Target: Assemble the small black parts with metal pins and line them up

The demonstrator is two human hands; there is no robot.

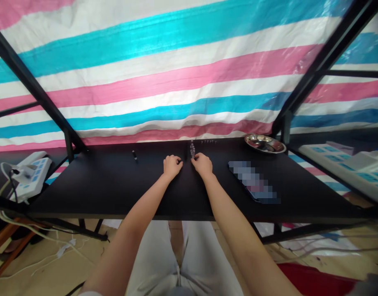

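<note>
Right hand: fingertips at near end of cluster, rear-centre of table; grip, I cannot tell | Left hand: curled, contents hidden from me | Technique: touch lightly; keep knuckles off row | Count: one cluster, one row (pieces too small to count), one plate, one pen-like stick.

Light bright and diffuse, strongest on the striped sheet ahead of me; white glints on its plastic toward upper right. Black tabletop reads dark, little detail. Metal dish carries bright highlights. Small pieces at my right hand too soft to resolve. Mosaic blocks hide a flat object. Wide-angle stretch at edges; far-right power strip blurred.
</note>
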